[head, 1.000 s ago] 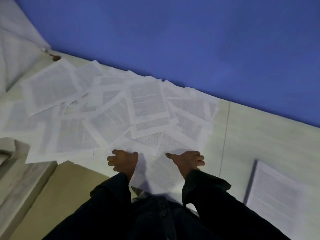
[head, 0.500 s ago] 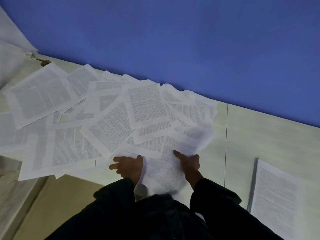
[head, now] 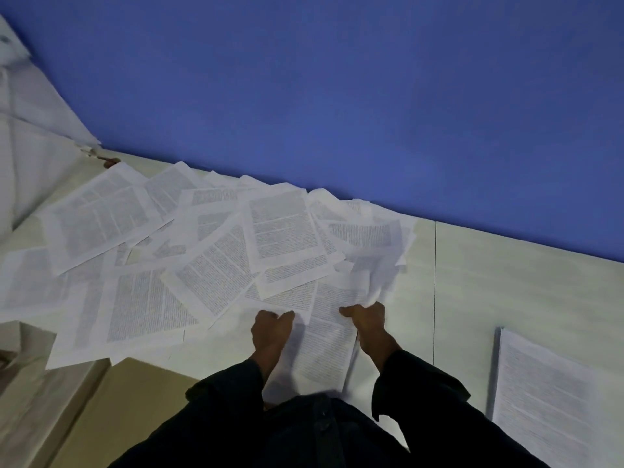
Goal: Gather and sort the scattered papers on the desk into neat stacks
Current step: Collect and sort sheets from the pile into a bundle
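Observation:
Several printed white sheets (head: 216,265) lie scattered and overlapping across the pale desk (head: 506,282), from the left edge to about the middle. My left hand (head: 270,332) grips the left edge of a sheet (head: 324,342) at the near side of the pile. My right hand (head: 368,319) pinches that sheet's right edge, together with a crumpled sheet (head: 374,275) rising behind it. A neat stack of papers (head: 540,390) lies at the right, near the desk's front edge.
A blue wall (head: 337,96) runs along the back of the desk. A seam (head: 435,282) divides the desk top right of the pile. At far left stand white furniture and cloth (head: 27,130). The floor (head: 128,400) shows at lower left.
Both hands went from resting flat on the near sheet to gripping its edges. The right hand moved forward and gathered a crumpled sheet. The view tilted up.

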Available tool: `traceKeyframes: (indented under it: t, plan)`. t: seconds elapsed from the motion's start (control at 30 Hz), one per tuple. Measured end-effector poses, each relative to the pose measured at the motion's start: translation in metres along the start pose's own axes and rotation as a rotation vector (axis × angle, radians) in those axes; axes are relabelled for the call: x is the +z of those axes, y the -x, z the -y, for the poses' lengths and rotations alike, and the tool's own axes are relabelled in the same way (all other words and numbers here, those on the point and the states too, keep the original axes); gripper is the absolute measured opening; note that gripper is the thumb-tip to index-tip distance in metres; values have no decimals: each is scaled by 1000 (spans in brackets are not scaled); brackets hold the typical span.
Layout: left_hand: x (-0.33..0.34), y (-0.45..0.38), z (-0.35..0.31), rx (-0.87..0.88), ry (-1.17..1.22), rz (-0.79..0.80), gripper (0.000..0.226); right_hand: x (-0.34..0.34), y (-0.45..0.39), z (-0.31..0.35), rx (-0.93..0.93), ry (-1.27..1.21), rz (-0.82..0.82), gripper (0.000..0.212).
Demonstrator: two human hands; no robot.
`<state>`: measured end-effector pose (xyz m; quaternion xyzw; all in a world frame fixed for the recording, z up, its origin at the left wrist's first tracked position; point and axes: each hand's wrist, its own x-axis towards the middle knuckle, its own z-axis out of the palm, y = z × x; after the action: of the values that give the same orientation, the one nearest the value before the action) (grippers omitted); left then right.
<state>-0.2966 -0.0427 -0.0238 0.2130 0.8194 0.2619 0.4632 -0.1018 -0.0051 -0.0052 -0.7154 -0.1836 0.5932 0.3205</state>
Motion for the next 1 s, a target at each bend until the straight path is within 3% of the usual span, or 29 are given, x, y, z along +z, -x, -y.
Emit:
traceKeyframes:
  t: [0.07, 0.13, 0.17, 0.23, 0.33, 0.43, 0.5, 0.63, 0.73, 0.8, 0.87, 1.0]
  plan:
    - [8, 16, -18, 337, -170, 7, 40, -10, -2, 8, -54, -2, -1, 39]
    - [20, 25, -32, 676, -327, 124, 46, -25, 2, 23, -110, -46, 49, 39]
    - [27, 27, -39, 796, -408, 188, 49, -33, 4, 29, -125, -79, 86, 40]
    - [39, 30, -54, 862, -535, 263, 47, -53, 4, 38, -129, -163, 141, 44]
    - [49, 30, -77, 674, -651, 223, 45, -92, -2, 39, -85, -380, 49, 47]
    - [52, -9, -66, 341, -720, 180, 76, -127, -1, 19, -27, -477, -150, 41]
    - [49, -7, -61, 268, -697, 201, 85, -142, -1, -3, -8, -518, -168, 46]
    - [54, 11, -66, 217, -562, 180, 74, -161, -9, -44, 37, -712, -14, 74]
    - [62, 19, -71, 164, -426, 200, 90, -169, 19, -42, -29, -859, 121, 35]
    - [69, 19, -73, 155, -405, 220, 95, -175, 24, -41, -26, -926, 145, 34]
    - [76, 26, -76, 107, -276, 303, 86, -177, 21, -46, -27, -915, 118, 41]
    - [91, 49, -91, -32, 303, 666, 61, -165, 11, -52, 32, -847, 188, 50]
